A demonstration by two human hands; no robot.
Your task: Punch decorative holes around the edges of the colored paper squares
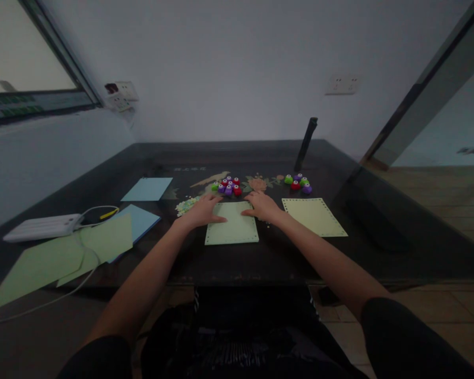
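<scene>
A pale green sheet of paper [232, 225], possibly a stack, lies in front of me with small marks like punched holes along its edges. My left hand [203, 211] rests at its left side, the thumb stretched over the paper and the fingers toward the upper left corner. At the upper right corner lies my right hand [262, 207], fingers apart and thumb pointing inward across the sheet. Neither hand is closed around anything. Just beyond the sheet sits a cluster of small green, red and purple craft punches [229, 188] with white round tops.
Right of me lies a pale yellow sheet [314, 217] with marked edges, more punches [296, 186] behind it. An upright black object [306, 145] stands farther back. On the left are blue paper [147, 189], green sheets [51, 260] and a white power bank [43, 227] with cable.
</scene>
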